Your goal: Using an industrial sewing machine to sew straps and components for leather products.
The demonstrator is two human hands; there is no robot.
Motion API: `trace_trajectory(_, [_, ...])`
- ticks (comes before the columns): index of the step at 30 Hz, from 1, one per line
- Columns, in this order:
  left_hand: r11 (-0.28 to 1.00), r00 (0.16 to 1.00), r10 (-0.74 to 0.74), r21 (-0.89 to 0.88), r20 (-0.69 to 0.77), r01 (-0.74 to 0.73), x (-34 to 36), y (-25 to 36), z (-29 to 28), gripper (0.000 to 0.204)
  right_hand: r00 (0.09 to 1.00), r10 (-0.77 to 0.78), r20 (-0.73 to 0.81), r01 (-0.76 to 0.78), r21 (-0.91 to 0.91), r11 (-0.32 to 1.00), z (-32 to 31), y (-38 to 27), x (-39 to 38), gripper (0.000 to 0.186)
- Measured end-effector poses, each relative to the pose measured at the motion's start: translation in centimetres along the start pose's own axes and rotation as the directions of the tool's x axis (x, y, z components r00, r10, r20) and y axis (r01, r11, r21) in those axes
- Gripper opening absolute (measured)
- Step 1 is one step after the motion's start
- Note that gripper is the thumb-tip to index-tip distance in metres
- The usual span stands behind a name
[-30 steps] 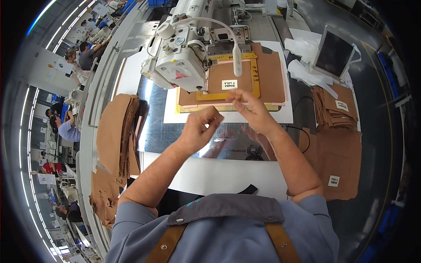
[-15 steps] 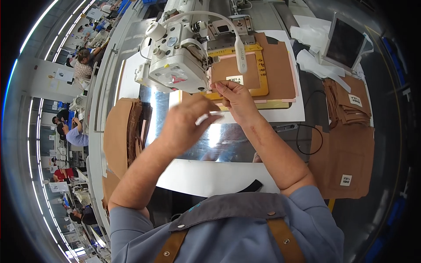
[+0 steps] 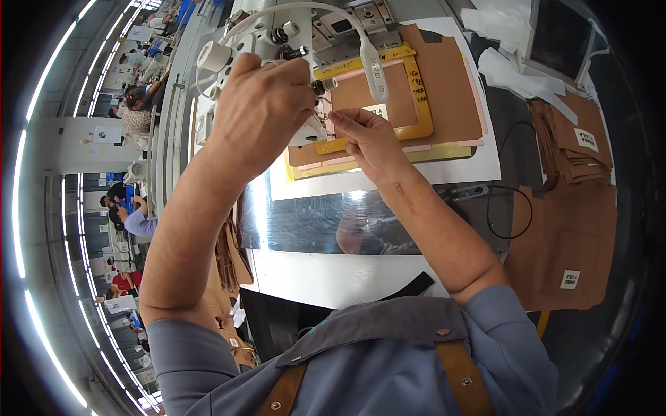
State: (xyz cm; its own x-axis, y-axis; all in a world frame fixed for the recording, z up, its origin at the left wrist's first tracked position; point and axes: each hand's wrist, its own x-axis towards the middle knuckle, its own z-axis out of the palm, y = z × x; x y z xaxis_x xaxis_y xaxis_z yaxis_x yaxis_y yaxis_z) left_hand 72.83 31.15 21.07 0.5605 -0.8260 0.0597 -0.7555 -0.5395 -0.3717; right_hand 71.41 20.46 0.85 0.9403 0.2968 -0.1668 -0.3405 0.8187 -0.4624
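My left hand (image 3: 263, 107) is raised over the front of a white sewing machine head (image 3: 246, 41), its fingers curled; what they hold, if anything, is hidden. My right hand (image 3: 364, 139) pinches at the needle area (image 3: 322, 114), just right of the machine head, on something too small to make out. Beneath the needle lies a yellow marked frame (image 3: 423, 93) over a brown panel (image 3: 458, 104) with a white label (image 3: 378, 109), on a white sheet (image 3: 485, 159). A white wand-like attachment (image 3: 377, 80) on a hose hangs right of the needle.
A monitor (image 3: 558, 38) and white scraps (image 3: 489, 76) stand back right. Brown piece stacks (image 3: 569, 139) are on the right, others (image 3: 229, 253) at left, partly behind my arm. A cable (image 3: 503, 232) lies on the dark surface. Co-workers (image 3: 139, 104) sit at machines far left.
My left hand has moved up onto the machine head, covering part of it. My right hand has moved left to the needle area and closed into a pinch. The view has shifted.
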Motion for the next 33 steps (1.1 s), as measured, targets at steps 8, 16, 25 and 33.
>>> trace_trajectory(8, [0.982, 0.992, -0.121, 0.141, -0.030, 0.124, -0.5, 0.0, -0.3, 0.013, 0.995, -0.094, 0.022, 0.094, 0.011, 0.996, 1.4, 1.5, 1.8, 0.015])
trace_trajectory(16, [0.965, 0.996, -0.093, 0.246, 0.012, 0.087, 0.7, -0.1, 0.5, 0.016, 0.988, -0.152, -0.028, 0.153, 0.037, 0.988, 1.4, 1.6, 1.8, 0.016])
trace_trajectory(25, [0.990, 0.995, -0.096, 0.103, -0.015, 0.097, 0.5, -0.3, -0.1, 0.017, 0.983, -0.178, 0.041, 0.178, 0.001, 0.984, 1.6, 2.6, 1.8, 0.015])
trace_trajectory(33, [0.972, 0.991, -0.132, 0.200, 0.027, 0.124, 0.9, 0.1, -0.4, 0.014, 0.987, -0.157, 0.041, 0.158, -0.010, 0.987, 1.7, 2.1, 2.1, 0.015])
